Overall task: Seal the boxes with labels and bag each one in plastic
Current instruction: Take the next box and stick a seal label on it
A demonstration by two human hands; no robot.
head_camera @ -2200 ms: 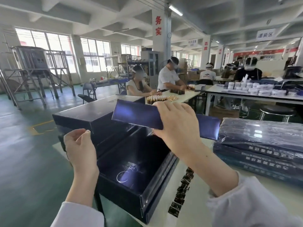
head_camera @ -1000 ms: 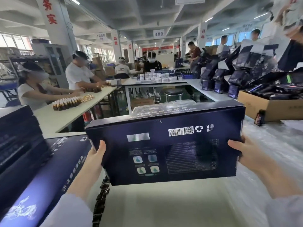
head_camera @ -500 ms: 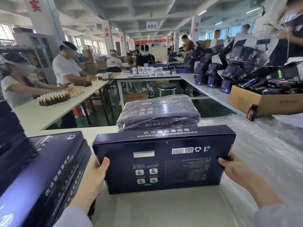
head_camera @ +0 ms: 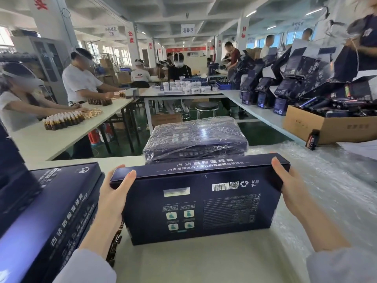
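Observation:
A flat dark blue box [head_camera: 204,203] is held in front of me, tilted, its printed back with barcode facing up and its lower edge on the white table [head_camera: 195,262]. My left hand [head_camera: 113,199] grips its left end and my right hand [head_camera: 289,190] grips its right end. Just behind it sits a stack of boxes wrapped in clear plastic [head_camera: 195,137]. A strip of dark and gold labels [head_camera: 114,246] lies on the table under my left forearm, mostly hidden.
A stack of unwrapped blue boxes [head_camera: 53,217] lies at the left. Clear plastic sheeting [head_camera: 326,180] covers the table at right. A cardboard carton [head_camera: 330,127] of dark packs stands at the far right. Several people work at neighbouring tables.
Both hands have brought the box lower and closer onto the table. My view has turned from the left stack to the wrapped stack, and both hands now grip nearer the top corners.

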